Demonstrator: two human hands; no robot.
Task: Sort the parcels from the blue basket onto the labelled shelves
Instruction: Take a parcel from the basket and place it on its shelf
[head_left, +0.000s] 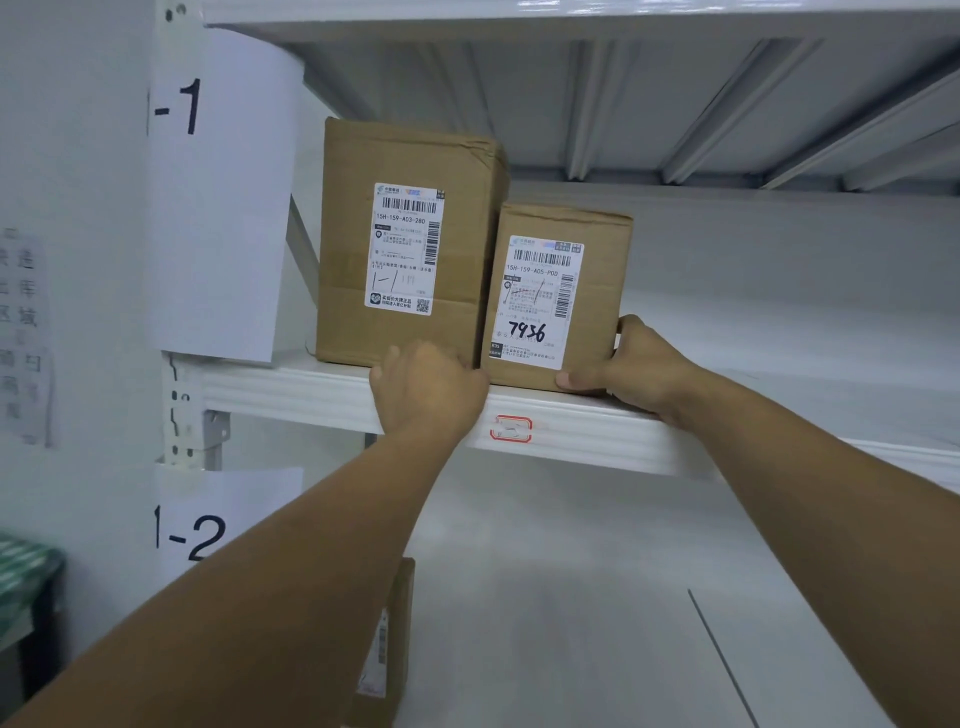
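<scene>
Two bare hands meet a small brown cardboard parcel (558, 291) standing upright at the front edge of the white metal shelf (291, 389). The right hand (644, 366) grips its lower right corner, thumb on the front. The left hand (428, 387) covers its lower left corner, fingers hidden, grip unclear. Touching its left side is a taller brown cardboard box (405, 244). Beyond hangs a paper sign (223, 197) reading 1-1.

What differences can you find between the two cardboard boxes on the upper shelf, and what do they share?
The left box is taller than the right box. The left box is marked 15H-159-A03-280; the right box is marked 15H-159-A05-PDD, with 7936 handwritten. The right hand holds the right box's lower corner, not the left box. Both are brown cardboard and stand upright.
</scene>
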